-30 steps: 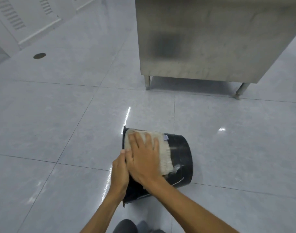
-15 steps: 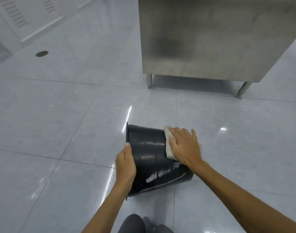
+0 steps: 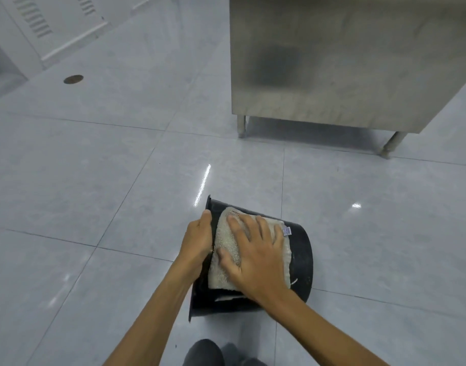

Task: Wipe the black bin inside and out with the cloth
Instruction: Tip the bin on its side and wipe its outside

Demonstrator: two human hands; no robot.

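Right hand (image 3: pixel 255 260), fingers spread flat, presses a pale cloth (image 3: pixel 226 249) onto the outer wall of the black bin (image 3: pixel 302 257), lying on its side on the tiled floor (image 3: pixel 94 180) at lower centre of the frame. Left hand (image 3: pixel 196 240) is closed over the rim. Pressing harder could roll the round bin away if that rim grip slips.

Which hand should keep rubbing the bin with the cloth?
Probably the right hand: it lies flat on the cloth, pressing it onto the black bin. The left hand grips the bin's rim, steadying it.
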